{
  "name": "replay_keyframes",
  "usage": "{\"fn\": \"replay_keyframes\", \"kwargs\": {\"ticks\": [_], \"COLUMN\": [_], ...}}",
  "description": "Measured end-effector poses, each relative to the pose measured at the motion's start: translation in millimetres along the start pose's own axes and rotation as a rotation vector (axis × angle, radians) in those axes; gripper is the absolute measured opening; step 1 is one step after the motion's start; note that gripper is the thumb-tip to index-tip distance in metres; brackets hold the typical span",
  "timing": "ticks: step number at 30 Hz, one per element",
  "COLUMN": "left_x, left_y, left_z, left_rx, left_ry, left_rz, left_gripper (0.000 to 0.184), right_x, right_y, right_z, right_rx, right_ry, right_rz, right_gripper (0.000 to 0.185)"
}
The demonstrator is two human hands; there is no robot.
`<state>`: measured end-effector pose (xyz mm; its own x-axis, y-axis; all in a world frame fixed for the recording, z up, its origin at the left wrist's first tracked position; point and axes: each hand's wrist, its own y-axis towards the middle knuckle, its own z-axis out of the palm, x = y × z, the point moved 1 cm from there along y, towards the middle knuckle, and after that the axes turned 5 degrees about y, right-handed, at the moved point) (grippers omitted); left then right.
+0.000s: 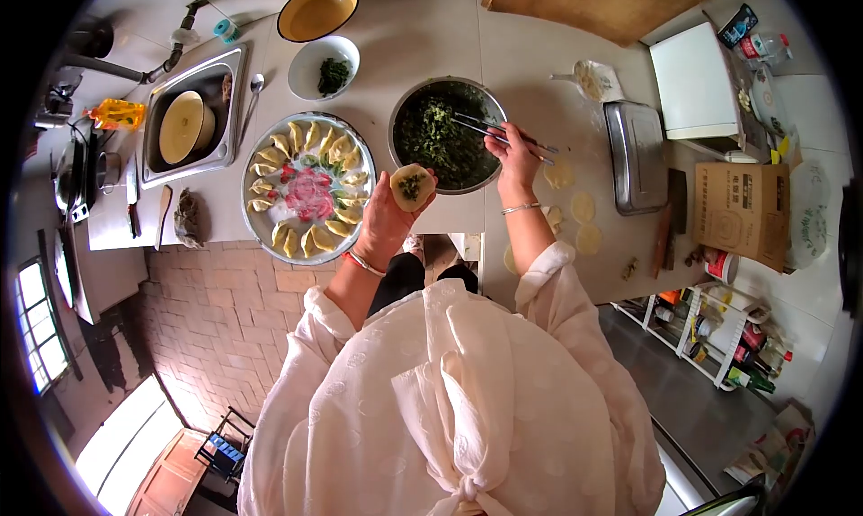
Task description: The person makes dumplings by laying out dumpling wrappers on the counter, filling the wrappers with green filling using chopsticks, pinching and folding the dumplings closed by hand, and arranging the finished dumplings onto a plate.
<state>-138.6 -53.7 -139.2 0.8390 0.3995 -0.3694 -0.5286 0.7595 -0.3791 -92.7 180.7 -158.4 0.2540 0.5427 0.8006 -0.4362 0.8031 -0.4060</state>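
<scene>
Likely filling step: left hand (385,221) curled around a wrapper (412,189) with some filling, just beside the steel bowl (445,191), right hand (515,164) clamped on chopsticks (478,125) over greens (422,138), next move probably calling for small pickup, steady palm.

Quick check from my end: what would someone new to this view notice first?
Probably the big round tray left of centre, ringed with folded dumplings around a pink flower pattern. Next, the metal bowl of chopped green filling at the middle, with chopsticks in the right hand over it. Just below, the left hand holds a round wrapper with some filling.
</scene>
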Motion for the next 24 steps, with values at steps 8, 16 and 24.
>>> {"fn": "replay_keyframes", "kwargs": {"ticks": [8,16,24], "left_x": [-14.3,-17.2,-7.7], "left_y": [13.9,37.1,61.6], "left_z": [10.4,27.1,39.6], "left_rx": [0.062,0.101,0.009], "left_ry": [-0.057,-0.048,-0.068], "left_rz": [0.064,0.074,0.092], "left_gripper": [0.054,0.055,0.053], "right_x": [21.0,57.8,74.3], "right_y": [-1.0,-26.8,-76.4], "right_z": [-21.5,-32.0,-21.6], "right_rx": [0.047,0.126,0.255], "right_ry": [0.099,0.07,-0.062], "right_rz": [0.04,-0.04,-0.187], "right_gripper": [0.018,0.024,0.022]}}
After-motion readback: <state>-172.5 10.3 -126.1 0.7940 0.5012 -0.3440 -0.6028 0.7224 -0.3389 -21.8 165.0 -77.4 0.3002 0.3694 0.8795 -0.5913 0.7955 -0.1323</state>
